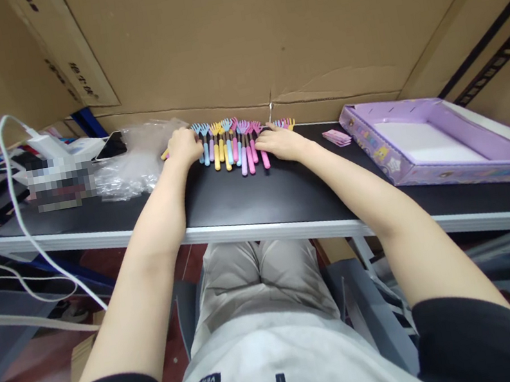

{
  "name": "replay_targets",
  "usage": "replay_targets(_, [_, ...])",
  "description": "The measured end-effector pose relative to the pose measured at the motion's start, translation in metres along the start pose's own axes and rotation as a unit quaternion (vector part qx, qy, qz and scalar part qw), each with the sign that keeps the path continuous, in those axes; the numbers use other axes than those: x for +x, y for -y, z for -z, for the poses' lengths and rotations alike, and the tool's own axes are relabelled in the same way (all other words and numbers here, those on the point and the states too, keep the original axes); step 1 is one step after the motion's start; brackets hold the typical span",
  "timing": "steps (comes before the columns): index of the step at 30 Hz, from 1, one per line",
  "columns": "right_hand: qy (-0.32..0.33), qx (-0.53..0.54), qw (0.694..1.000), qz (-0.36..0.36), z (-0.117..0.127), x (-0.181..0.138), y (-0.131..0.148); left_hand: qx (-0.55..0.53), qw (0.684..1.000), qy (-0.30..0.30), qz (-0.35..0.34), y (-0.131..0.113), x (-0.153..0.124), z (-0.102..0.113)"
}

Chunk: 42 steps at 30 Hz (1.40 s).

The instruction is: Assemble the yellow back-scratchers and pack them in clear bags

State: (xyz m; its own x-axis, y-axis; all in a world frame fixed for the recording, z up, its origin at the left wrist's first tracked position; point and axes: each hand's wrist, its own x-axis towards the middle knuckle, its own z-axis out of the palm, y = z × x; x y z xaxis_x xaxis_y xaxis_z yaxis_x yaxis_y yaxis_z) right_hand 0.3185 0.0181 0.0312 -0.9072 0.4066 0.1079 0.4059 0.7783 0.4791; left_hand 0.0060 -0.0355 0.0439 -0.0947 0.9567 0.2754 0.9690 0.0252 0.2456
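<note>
A row of small back scratchers (227, 147) with claw-shaped heads lies on the black tabletop (256, 200). They are blue, yellow, purple and pink, heads toward the cardboard wall and handles toward me. My left hand (185, 146) is curled over the left end of the row, and a yellow-and-purple end pokes out beside it. At the right end, my right hand (282, 143) lies with its fingers stretched over the pink ones. More claw heads (285, 124) show behind that hand; their handles are hidden beneath it.
Clear plastic bags (133, 162) lie left of the row, beside a white device (49, 147) with a cable. On the right are a small stack of pink cards (337, 137) and a shallow purple box (446, 139). Cardboard walls (230, 45) close off the back.
</note>
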Motion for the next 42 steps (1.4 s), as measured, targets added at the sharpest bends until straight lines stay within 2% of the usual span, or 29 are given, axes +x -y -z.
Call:
replay_targets(4, [-0.048,0.001,0.999,0.002,0.004,0.0,0.002,-0.034,0.997,-0.036,-0.056,-0.001,0.005,-0.003])
replay_targets(7, [-0.075,0.003,0.997,-0.026,0.019,0.001,0.01,-0.083,0.984,-0.067,-0.145,-0.011,0.004,-0.002])
replay_targets(12, [-0.053,0.012,0.991,-0.119,0.057,-0.002,0.038,-0.132,0.941,-0.085,-0.299,-0.044,-0.01,-0.003])
replay_targets(15, [-0.026,0.024,0.987,-0.156,0.072,-0.006,0.052,-0.137,0.927,-0.066,-0.343,-0.06,-0.021,-0.006])
replay_targets(24, [0.015,0.039,0.966,-0.256,0.086,-0.009,0.064,-0.067,0.942,0.001,-0.33,-0.075,-0.037,-0.007])
replay_targets(32, [0.025,0.005,0.952,-0.306,0.091,-0.014,0.053,-0.065,0.952,-0.006,-0.3,-0.092,-0.041,0.002])
replay_targets(42, [0.001,0.038,0.95,-0.31,0.086,-0.015,0.041,-0.079,0.943,-0.038,-0.322,-0.084,-0.022,-0.008])
